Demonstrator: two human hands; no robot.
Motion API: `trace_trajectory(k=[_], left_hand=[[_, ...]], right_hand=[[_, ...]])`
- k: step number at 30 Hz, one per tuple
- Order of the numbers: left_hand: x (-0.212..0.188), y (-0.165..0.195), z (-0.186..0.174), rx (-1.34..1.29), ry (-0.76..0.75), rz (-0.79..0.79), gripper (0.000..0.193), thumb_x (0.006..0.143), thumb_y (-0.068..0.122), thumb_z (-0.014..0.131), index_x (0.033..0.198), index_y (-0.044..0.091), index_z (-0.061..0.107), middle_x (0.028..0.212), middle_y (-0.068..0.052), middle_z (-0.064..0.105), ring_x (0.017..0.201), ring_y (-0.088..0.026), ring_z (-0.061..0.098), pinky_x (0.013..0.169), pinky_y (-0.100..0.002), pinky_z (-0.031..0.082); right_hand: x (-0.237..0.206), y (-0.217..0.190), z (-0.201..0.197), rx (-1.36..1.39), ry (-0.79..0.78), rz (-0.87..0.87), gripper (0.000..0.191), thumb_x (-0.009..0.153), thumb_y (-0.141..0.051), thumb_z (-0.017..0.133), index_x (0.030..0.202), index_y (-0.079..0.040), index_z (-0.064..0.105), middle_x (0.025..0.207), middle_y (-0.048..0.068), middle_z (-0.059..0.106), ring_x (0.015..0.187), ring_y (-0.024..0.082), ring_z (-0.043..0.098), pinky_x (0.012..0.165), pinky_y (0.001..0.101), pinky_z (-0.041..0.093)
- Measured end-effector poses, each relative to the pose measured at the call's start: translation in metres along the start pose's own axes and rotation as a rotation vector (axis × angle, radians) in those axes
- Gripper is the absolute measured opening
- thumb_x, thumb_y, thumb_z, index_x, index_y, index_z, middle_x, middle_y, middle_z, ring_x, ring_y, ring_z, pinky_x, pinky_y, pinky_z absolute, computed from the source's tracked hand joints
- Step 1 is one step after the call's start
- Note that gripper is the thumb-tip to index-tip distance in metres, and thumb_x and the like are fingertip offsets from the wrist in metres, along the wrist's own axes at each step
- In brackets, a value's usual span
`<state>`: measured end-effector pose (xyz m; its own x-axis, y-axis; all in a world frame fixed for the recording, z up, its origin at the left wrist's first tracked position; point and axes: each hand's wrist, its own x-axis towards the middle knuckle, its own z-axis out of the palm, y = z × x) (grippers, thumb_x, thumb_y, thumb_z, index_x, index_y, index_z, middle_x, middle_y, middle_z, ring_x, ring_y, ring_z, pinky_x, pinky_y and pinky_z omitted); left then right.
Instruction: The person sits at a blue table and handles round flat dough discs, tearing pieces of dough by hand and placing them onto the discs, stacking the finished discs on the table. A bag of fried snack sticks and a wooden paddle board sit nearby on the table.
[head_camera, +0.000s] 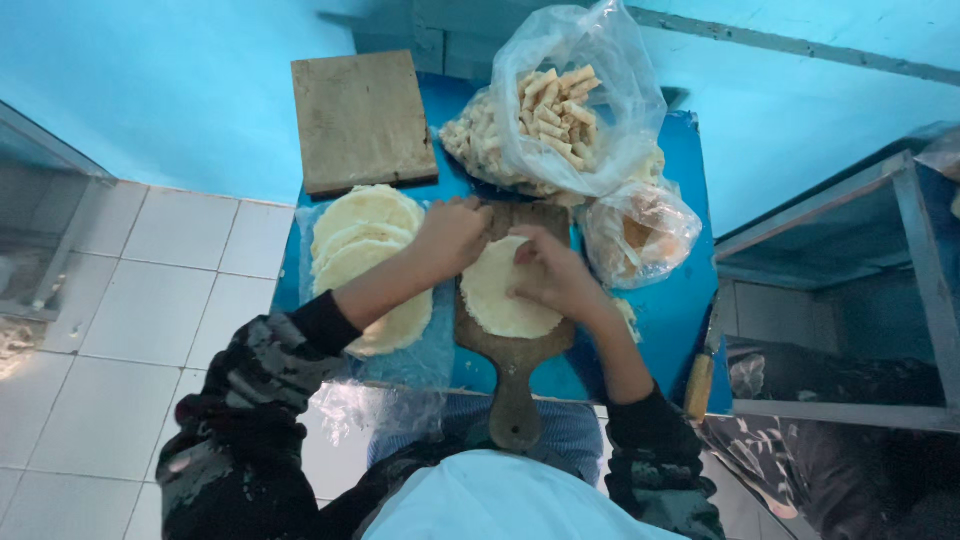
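Head view: at centre frame, a pale round dough sheet (497, 295) lies on a brown wooden paddle board (514, 390). The left hand (452, 235) and right hand (555, 275) press curled fingers onto its upper edge, gripping nothing else. A stack of pale round sheets (362, 240) sits left; a clear plastic bag of rolled sticks (570, 100) is at the upper centre.

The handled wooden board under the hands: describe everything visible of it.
The brown wooden paddle-shaped board lies flat on the blue table, its handle toward the person, ending in a rounded knob. A pale round dough sheet covers most of its blade. The left hand rests at its far edge, and the right hand presses on the sheet. The wood looks worn and dark.
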<state>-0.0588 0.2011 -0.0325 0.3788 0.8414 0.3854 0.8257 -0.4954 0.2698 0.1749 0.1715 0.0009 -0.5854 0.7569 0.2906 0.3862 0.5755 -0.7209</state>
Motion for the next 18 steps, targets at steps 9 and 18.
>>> trace_trajectory(k=[9,18], left_hand=[[-0.078,-0.023,-0.095,-0.034,0.131,-0.046,0.030,0.081,0.025,0.077,0.103,0.007,0.069,0.106,-0.014,0.065,0.105,-0.037,0.060,0.083,-0.050,0.048],[-0.121,-0.030,-0.107,-0.063,0.076,-0.078,0.023,0.081,0.010,0.074,0.101,0.009,0.062,0.105,-0.009,0.067,0.107,-0.033,0.064,0.087,-0.048,0.048]], right_hand=[[-0.001,0.000,0.009,-0.052,0.136,-0.077,0.055,0.086,-0.007,0.080,0.136,-0.006,0.057,0.104,0.010,0.063,0.098,0.026,0.065,0.089,0.0379,0.052],[-0.001,0.002,0.018,-0.145,0.137,-0.145,0.044,0.092,-0.007,0.076,0.133,-0.007,0.061,0.106,0.009,0.068,0.098,0.024,0.067,0.088,0.0383,0.052]])
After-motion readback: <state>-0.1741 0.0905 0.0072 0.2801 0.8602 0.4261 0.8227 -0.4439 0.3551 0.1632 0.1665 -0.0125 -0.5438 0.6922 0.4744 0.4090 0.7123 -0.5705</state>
